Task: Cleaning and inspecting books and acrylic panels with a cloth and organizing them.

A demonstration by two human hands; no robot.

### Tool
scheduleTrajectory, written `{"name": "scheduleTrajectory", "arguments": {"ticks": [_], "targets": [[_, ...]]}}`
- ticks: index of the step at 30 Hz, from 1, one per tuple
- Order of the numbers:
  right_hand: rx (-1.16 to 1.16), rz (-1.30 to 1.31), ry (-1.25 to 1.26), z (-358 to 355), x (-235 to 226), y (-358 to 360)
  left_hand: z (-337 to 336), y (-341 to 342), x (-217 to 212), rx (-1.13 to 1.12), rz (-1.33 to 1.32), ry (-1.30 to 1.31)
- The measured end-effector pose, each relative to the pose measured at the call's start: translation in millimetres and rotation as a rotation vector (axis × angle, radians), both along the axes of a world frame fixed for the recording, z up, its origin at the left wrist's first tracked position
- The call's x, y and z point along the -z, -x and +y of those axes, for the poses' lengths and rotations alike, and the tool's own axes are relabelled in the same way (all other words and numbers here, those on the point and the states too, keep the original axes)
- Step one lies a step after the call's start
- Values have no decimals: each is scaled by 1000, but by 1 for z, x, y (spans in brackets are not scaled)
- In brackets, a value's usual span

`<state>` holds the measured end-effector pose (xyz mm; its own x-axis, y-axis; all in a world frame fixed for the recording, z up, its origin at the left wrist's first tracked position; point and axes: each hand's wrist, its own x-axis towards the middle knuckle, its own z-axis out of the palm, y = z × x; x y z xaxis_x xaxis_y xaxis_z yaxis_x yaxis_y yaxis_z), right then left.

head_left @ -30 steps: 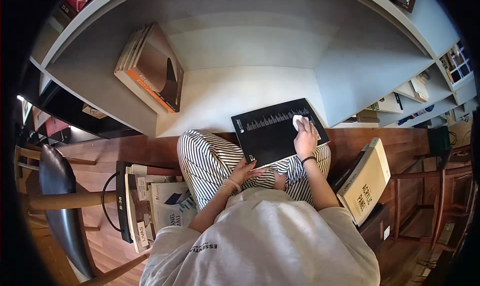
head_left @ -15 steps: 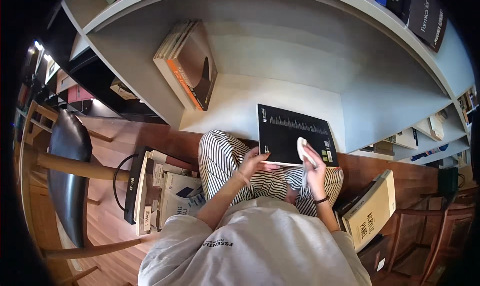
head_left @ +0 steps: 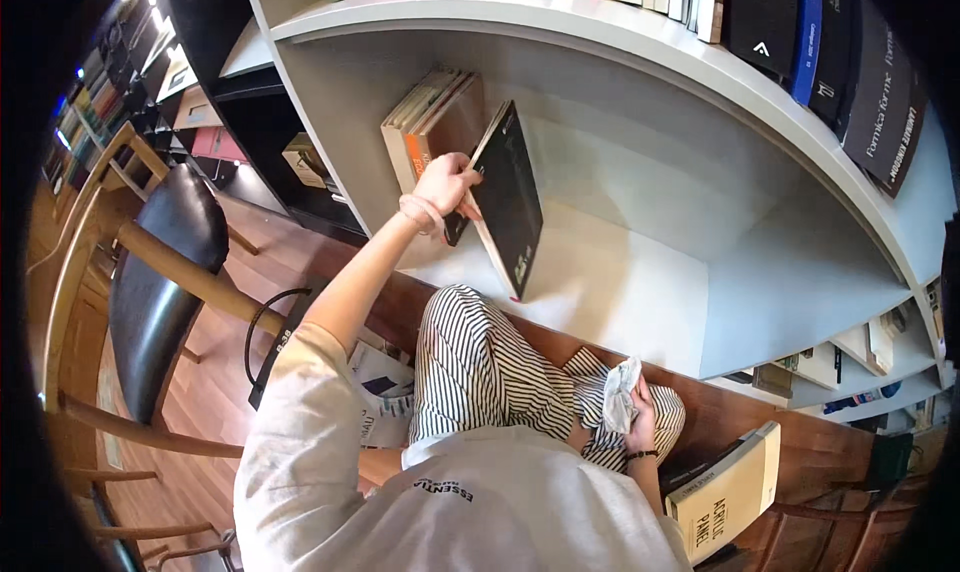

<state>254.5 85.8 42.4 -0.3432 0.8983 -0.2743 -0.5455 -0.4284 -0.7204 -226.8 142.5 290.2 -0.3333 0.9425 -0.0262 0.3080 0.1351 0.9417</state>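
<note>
My left hand (head_left: 450, 189) is closed on the spine side of a thin black book (head_left: 515, 197), which stands tilted inside the pale shelf compartment (head_left: 640, 272). Just behind and left of it, several upright books (head_left: 435, 117) with light spines and an orange band lean together; the held book partly hides them. Down by my right knee, my right hand (head_left: 641, 420) grips a crumpled whitish cloth (head_left: 622, 392).
A yellowish boxed binder (head_left: 730, 492) lies on the floor at my right. To the left are a chair with a black seat (head_left: 170, 282) and a black-handled sample case (head_left: 285, 347). Overhead, a curved shelf edge (head_left: 560, 12) carries a row of books.
The black book has gone from my lap up into the shelf, beside the standing books, in my left hand. My right hand has come off the book and lowered with the cloth.
</note>
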Motion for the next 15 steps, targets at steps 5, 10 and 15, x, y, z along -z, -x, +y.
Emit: {"name": "scheduleTrajectory", "arguments": {"ticks": [5, 10, 15], "targets": [[-60, -41, 16, 6, 9, 1, 9, 35, -16, 18, 284, -42], [-76, 60, 19, 8, 4, 4, 8, 53, 19, -182, 403, -260], [-65, 49, 19, 6, 3, 1, 10, 37, 25, -489, 846, -115]]}}
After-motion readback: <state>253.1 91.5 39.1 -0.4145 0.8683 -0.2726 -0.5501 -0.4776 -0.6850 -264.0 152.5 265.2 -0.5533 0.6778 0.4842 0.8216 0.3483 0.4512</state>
